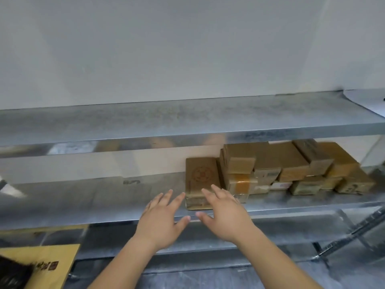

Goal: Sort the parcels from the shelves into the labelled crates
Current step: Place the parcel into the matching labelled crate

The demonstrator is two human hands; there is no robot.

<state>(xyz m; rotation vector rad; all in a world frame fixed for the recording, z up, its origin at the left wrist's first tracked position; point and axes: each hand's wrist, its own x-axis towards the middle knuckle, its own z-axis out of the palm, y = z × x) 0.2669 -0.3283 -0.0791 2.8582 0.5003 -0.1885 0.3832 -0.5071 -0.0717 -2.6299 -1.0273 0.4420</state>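
The left hand [161,219] and the right hand [224,213] are both stretched forward over the near edge of the middle shelf [83,203]; the fingers of each are straight and spread wide, and neither holds anything; the palms face down and a little inward, so I judge they are set to take one box from its two sides. The left fingertips are just beside the left near corner of the box [201,180]; the right fingers lie in front of its near right part, and whether they already touch the cardboard I cannot tell.

This box stands at the left end of the row, near the front edge, with a round red stamp on its top; being the outermost one, with bare shelf to its left, it is the easiest to take.

To its right the other parcels [291,170] are packed close together and stacked in two layers, further back toward the wall; some carry tape and labels, too blurred to read.

Above is the upper shelf [187,119]; at the lower left corner lies a yellow envelope [48,261]. No crate is in view, so where the box belongs cannot be judged yet.
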